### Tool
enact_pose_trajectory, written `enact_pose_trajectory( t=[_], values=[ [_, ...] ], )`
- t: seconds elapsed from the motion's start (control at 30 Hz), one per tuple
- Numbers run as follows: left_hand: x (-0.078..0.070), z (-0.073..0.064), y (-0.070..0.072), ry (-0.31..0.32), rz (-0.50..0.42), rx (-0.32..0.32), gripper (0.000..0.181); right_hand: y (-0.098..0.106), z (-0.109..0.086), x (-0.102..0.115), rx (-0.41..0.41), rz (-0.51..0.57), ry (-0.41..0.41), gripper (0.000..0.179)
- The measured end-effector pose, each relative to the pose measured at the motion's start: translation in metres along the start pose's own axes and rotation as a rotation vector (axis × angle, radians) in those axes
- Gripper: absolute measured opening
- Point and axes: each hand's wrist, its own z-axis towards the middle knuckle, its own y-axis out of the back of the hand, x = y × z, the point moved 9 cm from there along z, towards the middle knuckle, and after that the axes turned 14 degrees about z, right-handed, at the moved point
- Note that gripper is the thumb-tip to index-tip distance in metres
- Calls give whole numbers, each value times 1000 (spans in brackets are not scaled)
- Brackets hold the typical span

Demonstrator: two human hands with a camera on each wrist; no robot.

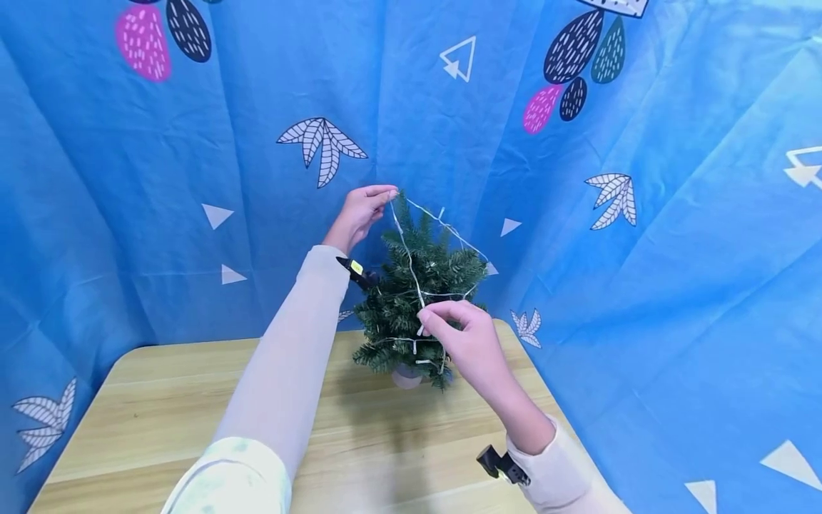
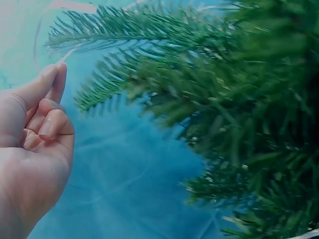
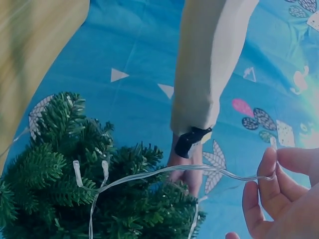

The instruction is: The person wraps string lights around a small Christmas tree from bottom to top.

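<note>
A small green artificial Christmas tree stands on the table, wound with a clear string of lights. At the tree's top, my left hand pinches the string between thumb and forefinger, its other fingers curled in the left wrist view. In front of the branches, my right hand pinches another stretch of the same string between thumb and fingertips. Close up in the right wrist view, the clear wire runs from the tree to the right hand, with a small bulb standing above the fingertips.
The tree's pale base rests near the back of the wooden table. A blue patterned cloth hangs behind the table and along its right side. Both wrists carry small black cameras.
</note>
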Motion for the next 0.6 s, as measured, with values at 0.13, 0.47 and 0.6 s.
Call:
enact_pose_trajectory(
  t=[0.13,0.47,0.6],
  values=[
    [6,-8,-4,-21,-17,3,29,1,-3,0,-2,-30,23,13],
    [24,-26,-2,-45,143,8,27,7,-18,-3,8,-102,51,18],
    [25,-30,-2,-46,222,26,28,11,-23,-5,10,-112,45,16]
  ],
)
